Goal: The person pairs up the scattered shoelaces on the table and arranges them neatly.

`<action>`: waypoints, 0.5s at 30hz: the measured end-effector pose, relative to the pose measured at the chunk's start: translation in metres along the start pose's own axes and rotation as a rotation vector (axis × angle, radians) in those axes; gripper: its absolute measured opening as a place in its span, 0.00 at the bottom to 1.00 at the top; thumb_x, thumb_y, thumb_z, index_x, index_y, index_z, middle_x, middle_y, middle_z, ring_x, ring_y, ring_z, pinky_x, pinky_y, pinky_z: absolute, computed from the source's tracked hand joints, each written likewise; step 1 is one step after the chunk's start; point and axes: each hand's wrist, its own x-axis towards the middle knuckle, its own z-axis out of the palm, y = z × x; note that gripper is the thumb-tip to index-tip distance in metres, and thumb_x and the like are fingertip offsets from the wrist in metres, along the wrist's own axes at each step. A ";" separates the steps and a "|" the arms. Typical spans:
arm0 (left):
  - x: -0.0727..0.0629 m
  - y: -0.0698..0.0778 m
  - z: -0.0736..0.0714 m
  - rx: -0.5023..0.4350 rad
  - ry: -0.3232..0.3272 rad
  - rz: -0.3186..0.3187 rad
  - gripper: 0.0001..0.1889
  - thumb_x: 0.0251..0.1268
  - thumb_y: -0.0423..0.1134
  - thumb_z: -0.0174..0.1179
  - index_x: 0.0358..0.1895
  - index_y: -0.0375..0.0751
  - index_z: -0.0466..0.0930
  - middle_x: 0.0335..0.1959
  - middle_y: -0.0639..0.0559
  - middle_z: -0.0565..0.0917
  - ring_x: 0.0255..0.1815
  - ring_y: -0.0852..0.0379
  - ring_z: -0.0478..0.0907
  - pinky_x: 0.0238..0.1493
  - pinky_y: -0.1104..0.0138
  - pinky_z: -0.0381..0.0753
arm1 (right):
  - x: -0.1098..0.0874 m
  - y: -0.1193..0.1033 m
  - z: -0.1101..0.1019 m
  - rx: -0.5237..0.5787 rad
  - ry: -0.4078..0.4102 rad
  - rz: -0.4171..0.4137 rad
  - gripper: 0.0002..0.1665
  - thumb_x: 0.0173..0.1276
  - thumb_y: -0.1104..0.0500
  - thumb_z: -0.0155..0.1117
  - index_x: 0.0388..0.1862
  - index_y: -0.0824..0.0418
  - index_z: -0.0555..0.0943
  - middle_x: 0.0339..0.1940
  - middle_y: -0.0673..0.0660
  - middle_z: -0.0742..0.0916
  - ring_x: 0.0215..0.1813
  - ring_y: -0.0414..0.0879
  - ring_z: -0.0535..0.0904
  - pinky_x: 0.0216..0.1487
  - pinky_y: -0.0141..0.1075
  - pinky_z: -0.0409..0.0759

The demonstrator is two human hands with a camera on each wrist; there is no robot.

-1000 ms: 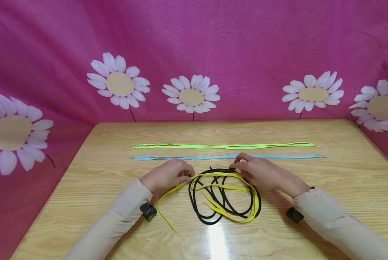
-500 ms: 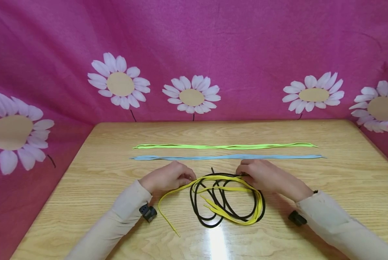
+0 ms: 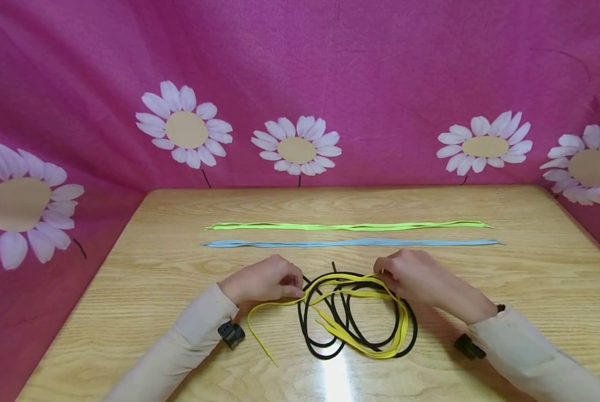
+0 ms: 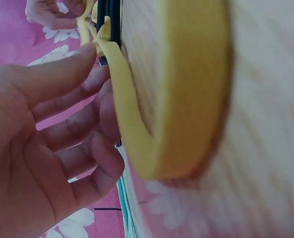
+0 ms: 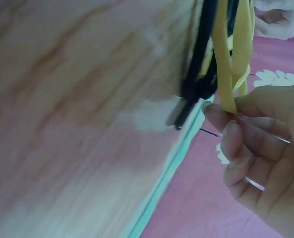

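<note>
A flat yellow shoelace [image 4: 191, 89] lies looped together with a round black shoelace [image 3: 325, 358] in a loose tangle at the middle of the table. At the left of the tangle, my left hand [image 3: 267, 277] pinches the yellow shoelace between thumb and index finger, its other fingers loosely bent. One yellow end trails from there toward me. On the far right side of the loops, my right hand [image 3: 413, 276] pinches a yellow strand between thumb and fingertip, as the right wrist view shows. A black tip [image 5: 178, 126] hangs beside that strand.
Behind the tangle, a light blue shoelace [image 3: 320, 244] and a neon green shoelace [image 3: 320, 226] lie stretched out side by side across the wooden table [image 3: 129, 312]. A pink curtain [image 3: 380, 67] with white daisies stands around the table's back and sides.
My right hand has drawn back toward me and slightly right, off the blue shoelace. The loops have shifted the same way. My left hand has come a little nearer, still at the yellow shoelace.
</note>
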 end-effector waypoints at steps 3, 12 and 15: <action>0.001 0.001 0.000 -0.014 0.022 0.002 0.06 0.67 0.38 0.61 0.30 0.47 0.81 0.24 0.62 0.77 0.26 0.66 0.69 0.31 0.71 0.72 | -0.003 -0.002 -0.004 -0.007 0.066 0.021 0.09 0.59 0.69 0.66 0.30 0.55 0.81 0.20 0.41 0.79 0.20 0.31 0.63 0.22 0.29 0.66; 0.012 0.008 0.003 0.033 0.140 0.052 0.10 0.70 0.40 0.59 0.48 0.41 0.81 0.38 0.54 0.81 0.37 0.61 0.77 0.40 0.69 0.77 | -0.004 -0.004 -0.009 -0.004 0.173 -0.006 0.05 0.62 0.62 0.70 0.31 0.53 0.81 0.20 0.40 0.78 0.20 0.29 0.65 0.21 0.28 0.66; 0.016 0.011 0.005 0.053 0.111 0.051 0.12 0.69 0.37 0.59 0.52 0.39 0.80 0.41 0.52 0.82 0.38 0.61 0.78 0.42 0.68 0.77 | -0.004 -0.004 -0.008 -0.009 0.161 -0.006 0.06 0.61 0.63 0.70 0.34 0.54 0.81 0.19 0.40 0.78 0.19 0.29 0.65 0.21 0.28 0.66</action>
